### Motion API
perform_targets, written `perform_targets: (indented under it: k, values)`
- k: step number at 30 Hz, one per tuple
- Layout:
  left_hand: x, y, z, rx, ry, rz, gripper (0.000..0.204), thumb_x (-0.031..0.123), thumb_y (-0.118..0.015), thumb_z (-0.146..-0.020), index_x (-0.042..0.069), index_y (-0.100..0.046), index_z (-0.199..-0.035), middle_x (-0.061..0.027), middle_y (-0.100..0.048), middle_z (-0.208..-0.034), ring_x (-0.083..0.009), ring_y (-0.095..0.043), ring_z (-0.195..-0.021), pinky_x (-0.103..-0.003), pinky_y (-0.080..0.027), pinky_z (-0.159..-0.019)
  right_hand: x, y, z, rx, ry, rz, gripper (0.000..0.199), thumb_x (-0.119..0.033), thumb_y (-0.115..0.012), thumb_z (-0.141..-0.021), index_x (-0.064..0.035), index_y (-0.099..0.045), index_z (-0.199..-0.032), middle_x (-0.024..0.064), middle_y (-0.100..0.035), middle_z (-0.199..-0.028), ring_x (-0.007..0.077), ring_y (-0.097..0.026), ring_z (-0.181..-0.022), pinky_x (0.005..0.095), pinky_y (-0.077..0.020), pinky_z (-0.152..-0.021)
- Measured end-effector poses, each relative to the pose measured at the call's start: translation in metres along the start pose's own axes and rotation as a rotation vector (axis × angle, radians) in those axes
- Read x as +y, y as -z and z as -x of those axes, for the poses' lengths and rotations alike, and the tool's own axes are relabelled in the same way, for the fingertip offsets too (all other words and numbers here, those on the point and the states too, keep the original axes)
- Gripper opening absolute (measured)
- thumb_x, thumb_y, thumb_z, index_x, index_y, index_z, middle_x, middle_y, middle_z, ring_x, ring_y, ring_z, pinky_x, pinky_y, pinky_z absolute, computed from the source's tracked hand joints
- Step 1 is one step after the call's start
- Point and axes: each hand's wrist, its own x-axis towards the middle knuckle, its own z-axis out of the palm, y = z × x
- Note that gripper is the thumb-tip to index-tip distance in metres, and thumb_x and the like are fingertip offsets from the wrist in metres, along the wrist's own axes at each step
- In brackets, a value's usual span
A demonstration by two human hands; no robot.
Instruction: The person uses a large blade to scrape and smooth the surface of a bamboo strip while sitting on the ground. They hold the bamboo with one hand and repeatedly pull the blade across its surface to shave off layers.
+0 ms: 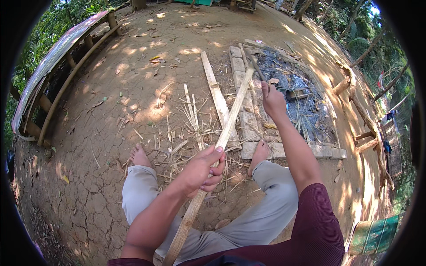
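Note:
My left hand (205, 172) is closed around a long pale wooden stick (237, 104). The stick slants from my lap up to the right, away from me. Near its far end my right hand (274, 101) grips a dark-bladed knife (257, 70), its handle mostly hidden in the fist. The blade lies against or just beside the stick's tip; I cannot tell which. Beyond the stick a split wooden plank (216, 93) lies on the ground. Thin wood strips and shavings (191, 108) are scattered between my bare feet.
On the right, a brick border (249, 126) surrounds a fire pit of grey ash (290, 71). A low bench (66, 53) with a wooden frame stands at the left. Log rails (353, 95) run along the right, and a green panel (375, 235) is at lower right.

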Motion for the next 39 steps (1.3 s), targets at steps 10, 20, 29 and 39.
perform_targets:
  k: [10, 20, 29, 39]
  values:
    - [0.021, 0.023, -0.021, 0.267, -0.572, -0.121, 0.028, 0.036, -0.037, -0.106, 0.011, -0.047, -0.1, 0.002, -0.042, -0.067, -0.0057, -0.036, -0.042, -0.02, -0.031, -0.037, 0.004, 0.003, 0.028, -0.254, -0.417, -0.498, 0.07, -0.066, -0.041, -0.094, -0.0004, -0.051, -0.072, 0.0122, -0.054, -0.06, 0.0274, -0.055, -0.055, 0.0393, -0.0446, -0.056]
    - [0.048, 0.038, -0.028, 0.476, -1.083, -0.144, 0.028, 0.023, -0.039, -0.105, 0.0, -0.048, -0.119, -0.0142, -0.062, -0.102, -0.0306, -0.064, -0.105, -0.043, -0.051, -0.098, -0.131, 0.042, 0.085, -0.898, -0.134, -0.714, 0.041, -0.041, -0.077, -0.082, -0.0047, -0.058, -0.08, -0.003, -0.048, -0.057, 0.0081, -0.047, -0.045, 0.0265, -0.0414, -0.044]
    - [0.058, 0.056, -0.002, 0.432, -1.28, -0.087, 0.026, 0.014, -0.041, -0.104, -0.005, -0.045, -0.121, -0.0247, -0.058, -0.118, -0.0421, -0.054, -0.121, -0.047, -0.045, -0.107, -0.149, 0.014, 0.118, -1.05, -0.086, -0.938, 0.037, -0.023, -0.079, -0.082, -0.012, -0.045, -0.074, -0.0019, -0.052, -0.063, 0.0077, -0.05, -0.05, 0.0271, -0.0412, -0.045]
    - [0.069, 0.059, 0.046, 0.621, -1.487, -0.097, 0.042, 0.034, -0.051, -0.099, -0.004, -0.054, -0.118, -0.0239, -0.058, -0.122, -0.0425, -0.053, -0.122, -0.053, -0.044, -0.107, -0.091, -0.05, 0.088, -0.898, -0.231, -0.843, 0.03, -0.017, -0.077, -0.083, -0.0071, -0.049, -0.078, 0.0033, -0.056, -0.065, 0.0118, -0.051, -0.048, 0.0294, -0.0451, -0.045]
